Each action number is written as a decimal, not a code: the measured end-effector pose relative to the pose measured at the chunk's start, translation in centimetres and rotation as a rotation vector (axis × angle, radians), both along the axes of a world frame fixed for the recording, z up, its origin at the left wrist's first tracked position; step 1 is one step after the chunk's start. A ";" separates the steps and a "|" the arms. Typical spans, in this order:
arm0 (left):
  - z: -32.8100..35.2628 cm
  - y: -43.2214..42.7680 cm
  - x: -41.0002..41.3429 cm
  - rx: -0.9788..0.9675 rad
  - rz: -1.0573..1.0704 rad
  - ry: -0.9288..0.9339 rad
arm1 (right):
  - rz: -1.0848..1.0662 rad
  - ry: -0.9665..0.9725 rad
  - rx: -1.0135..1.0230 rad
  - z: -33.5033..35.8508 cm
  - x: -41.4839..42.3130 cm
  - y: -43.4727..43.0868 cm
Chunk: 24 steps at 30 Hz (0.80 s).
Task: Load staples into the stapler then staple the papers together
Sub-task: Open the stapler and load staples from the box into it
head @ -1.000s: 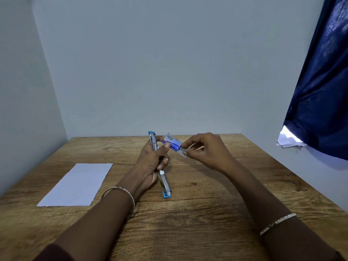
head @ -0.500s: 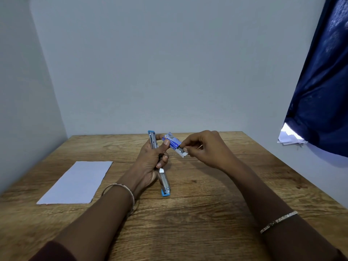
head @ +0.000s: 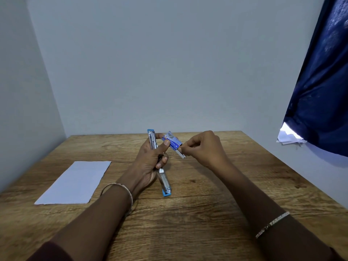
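Observation:
My left hand (head: 150, 159) grips a blue and silver stapler (head: 164, 182), swung wide open so one arm points up and the other down toward the table. The same hand's thumb and forefinger pinch a small blue staple box (head: 172, 141). A white inner tray (head: 180, 153) sticks out of the box's lower right end, and my right hand (head: 204, 148) pinches that end with its fingertips. The white papers (head: 75, 182) lie flat on the wooden table (head: 207, 204) to the left of my hands.
Grey walls close the table in at the back and left. A dark blue curtain (head: 323, 91) hangs at the right, with a few white papers (head: 289, 138) under its lower edge beyond the table.
The white tray has slid further out of the staple box as my right hand drew back. The stapler and my left hand stay put.

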<state>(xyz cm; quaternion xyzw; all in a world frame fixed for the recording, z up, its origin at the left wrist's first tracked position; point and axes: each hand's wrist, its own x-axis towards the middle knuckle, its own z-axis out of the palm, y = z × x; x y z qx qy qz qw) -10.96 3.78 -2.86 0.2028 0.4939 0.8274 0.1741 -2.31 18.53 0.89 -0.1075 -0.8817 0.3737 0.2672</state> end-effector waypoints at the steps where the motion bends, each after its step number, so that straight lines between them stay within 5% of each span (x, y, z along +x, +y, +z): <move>1: 0.0 0.0 0.1 -0.005 0.004 0.001 | -0.017 0.004 0.012 -0.1 -0.1 -0.1; 16: 0.3 -0.2 0.7 -0.050 0.005 -0.016 | 0.005 -0.009 0.101 -0.8 -0.3 -0.5; 24: 0.1 0.1 0.2 -0.008 0.019 -0.108 | 0.114 -0.014 -0.039 -0.8 -0.4 0.2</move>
